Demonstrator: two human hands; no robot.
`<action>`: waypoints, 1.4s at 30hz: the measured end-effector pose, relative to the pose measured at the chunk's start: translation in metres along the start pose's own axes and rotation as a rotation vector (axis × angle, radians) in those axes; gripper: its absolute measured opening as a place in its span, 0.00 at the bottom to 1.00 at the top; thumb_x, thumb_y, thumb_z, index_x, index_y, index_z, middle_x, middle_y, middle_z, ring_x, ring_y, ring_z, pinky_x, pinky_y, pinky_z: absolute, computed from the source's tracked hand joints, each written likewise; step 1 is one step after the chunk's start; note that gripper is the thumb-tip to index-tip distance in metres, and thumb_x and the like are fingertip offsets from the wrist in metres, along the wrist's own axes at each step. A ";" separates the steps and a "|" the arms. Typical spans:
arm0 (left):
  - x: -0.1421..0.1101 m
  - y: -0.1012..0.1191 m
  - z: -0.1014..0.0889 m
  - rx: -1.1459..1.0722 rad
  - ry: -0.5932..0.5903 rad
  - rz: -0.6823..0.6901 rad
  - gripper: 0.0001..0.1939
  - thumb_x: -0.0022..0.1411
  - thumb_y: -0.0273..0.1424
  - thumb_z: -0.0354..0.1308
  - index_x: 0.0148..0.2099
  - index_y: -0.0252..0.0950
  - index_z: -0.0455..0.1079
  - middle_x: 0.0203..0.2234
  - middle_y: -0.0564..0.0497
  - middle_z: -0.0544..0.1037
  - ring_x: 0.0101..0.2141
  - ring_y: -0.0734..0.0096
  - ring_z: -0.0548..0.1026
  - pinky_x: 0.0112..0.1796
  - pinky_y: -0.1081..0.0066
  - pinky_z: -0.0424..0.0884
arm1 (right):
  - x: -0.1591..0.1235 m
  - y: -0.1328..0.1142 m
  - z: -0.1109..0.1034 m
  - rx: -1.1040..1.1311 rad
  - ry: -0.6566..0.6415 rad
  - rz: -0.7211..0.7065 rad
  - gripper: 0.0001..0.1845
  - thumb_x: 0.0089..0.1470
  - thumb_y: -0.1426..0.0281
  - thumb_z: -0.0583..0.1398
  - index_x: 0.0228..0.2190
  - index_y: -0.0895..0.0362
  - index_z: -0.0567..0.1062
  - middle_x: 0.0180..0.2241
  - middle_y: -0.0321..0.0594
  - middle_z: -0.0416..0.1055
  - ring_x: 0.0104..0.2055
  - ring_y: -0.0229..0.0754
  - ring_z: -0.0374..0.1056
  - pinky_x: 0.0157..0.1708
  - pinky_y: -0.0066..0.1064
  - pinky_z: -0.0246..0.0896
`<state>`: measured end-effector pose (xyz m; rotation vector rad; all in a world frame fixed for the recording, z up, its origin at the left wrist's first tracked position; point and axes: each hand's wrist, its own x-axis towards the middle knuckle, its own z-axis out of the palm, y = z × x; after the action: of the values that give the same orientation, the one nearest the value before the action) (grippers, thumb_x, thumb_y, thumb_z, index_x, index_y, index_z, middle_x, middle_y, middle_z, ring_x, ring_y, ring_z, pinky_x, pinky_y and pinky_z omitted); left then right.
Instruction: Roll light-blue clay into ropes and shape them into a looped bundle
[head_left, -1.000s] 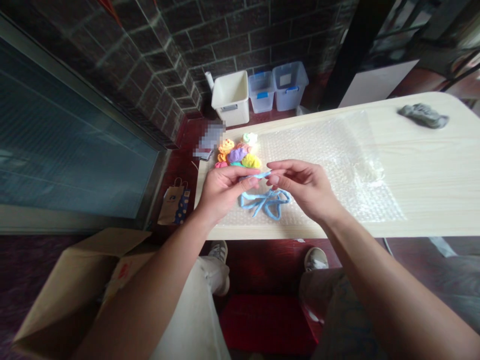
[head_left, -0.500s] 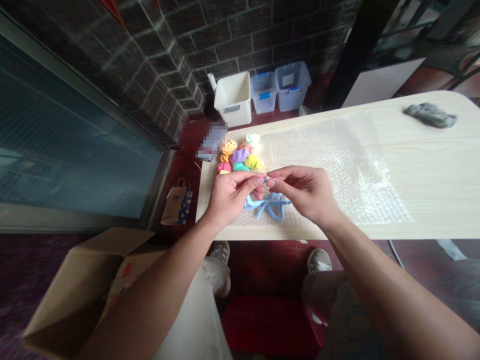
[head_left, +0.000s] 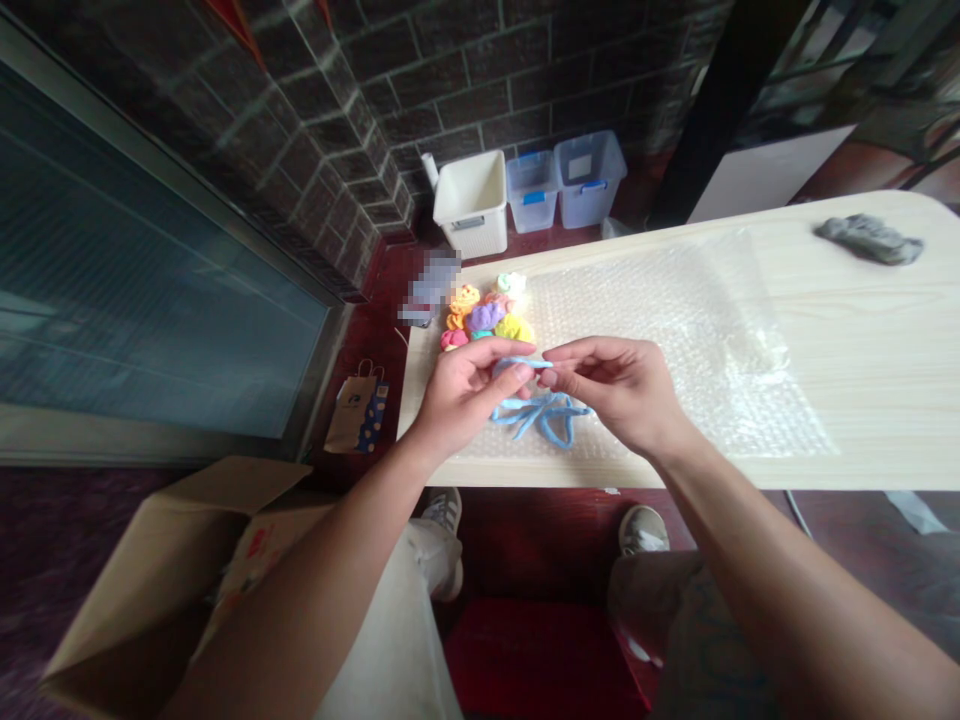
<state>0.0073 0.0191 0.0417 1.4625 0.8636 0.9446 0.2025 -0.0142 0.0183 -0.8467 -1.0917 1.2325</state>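
My left hand [head_left: 469, 390] pinches a light blue strip of what looks like modelling clay [head_left: 532, 363] between thumb and fingers. The strip's free end reaches toward my right hand [head_left: 619, 385], whose thumb and index finger close around its tip. Just below the hands, several thin blue clay strands [head_left: 553, 425] lie loosely crossed on bubble wrap [head_left: 652, 320]. Beyond my left hand sits a cluster of coloured clay lumps [head_left: 486, 317], among them purple, yellow, orange and pink ones; my fingers hide part of it.
The pale wooden table [head_left: 847, 350] carries a grey lump [head_left: 870, 240] at its far right. Behind it stand a white bin [head_left: 480, 235] and two clear plastic boxes [head_left: 589, 205]. A paper bag [head_left: 351, 410] and an open cardboard box [head_left: 127, 590] are at left.
More of the blue strip now shows between my hands, where only a small bit was visible before. My fingertips have moved slightly apart. The whole view has shifted a little.
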 end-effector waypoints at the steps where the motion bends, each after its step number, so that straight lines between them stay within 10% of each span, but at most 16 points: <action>1: 0.000 0.000 0.000 0.001 -0.007 -0.006 0.17 0.62 0.37 0.72 0.49 0.33 0.80 0.35 0.47 0.86 0.31 0.71 0.83 0.35 0.73 0.81 | 0.000 0.000 0.000 -0.001 -0.002 0.001 0.13 0.48 0.63 0.78 0.35 0.54 0.87 0.32 0.41 0.86 0.33 0.46 0.83 0.39 0.40 0.84; 23: 0.001 -0.005 0.003 0.043 0.010 0.041 0.10 0.64 0.35 0.70 0.41 0.33 0.82 0.25 0.50 0.84 0.25 0.74 0.80 0.29 0.75 0.78 | -0.002 0.003 -0.007 -0.198 -0.048 -0.096 0.06 0.57 0.65 0.73 0.36 0.55 0.88 0.35 0.42 0.87 0.37 0.45 0.82 0.40 0.36 0.78; 42: 0.001 -0.002 0.003 0.123 0.033 0.121 0.09 0.64 0.34 0.70 0.42 0.33 0.81 0.30 0.49 0.84 0.26 0.74 0.80 0.30 0.75 0.78 | -0.001 0.000 -0.002 0.049 -0.049 -0.024 0.14 0.51 0.69 0.77 0.40 0.55 0.87 0.34 0.41 0.87 0.35 0.43 0.84 0.40 0.36 0.82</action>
<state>0.0104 0.0185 0.0394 1.6237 0.8776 1.0227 0.2039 -0.0148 0.0178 -0.7681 -1.1035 1.2608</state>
